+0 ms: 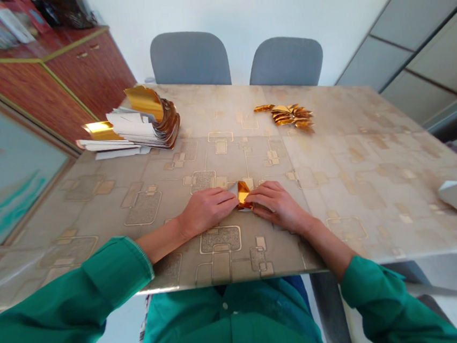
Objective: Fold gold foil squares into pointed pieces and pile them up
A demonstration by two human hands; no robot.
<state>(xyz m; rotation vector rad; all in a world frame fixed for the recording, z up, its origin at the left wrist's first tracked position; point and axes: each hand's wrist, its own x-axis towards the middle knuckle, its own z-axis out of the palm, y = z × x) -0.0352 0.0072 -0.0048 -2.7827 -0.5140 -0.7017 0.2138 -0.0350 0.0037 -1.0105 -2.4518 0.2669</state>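
Left hand: fingertips clamp the left side of the small gold-and-white folded foil piece.
Right hand: fingertips clamp its right side.
Piece position: between both hands, on the beige patterned tabletop.
Far side: pile of folded gold foil pieces; stack of white-backed gold foil sheets.

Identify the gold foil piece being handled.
The folded one between left hand and right hand; the others lie apart in a pile and a stack.
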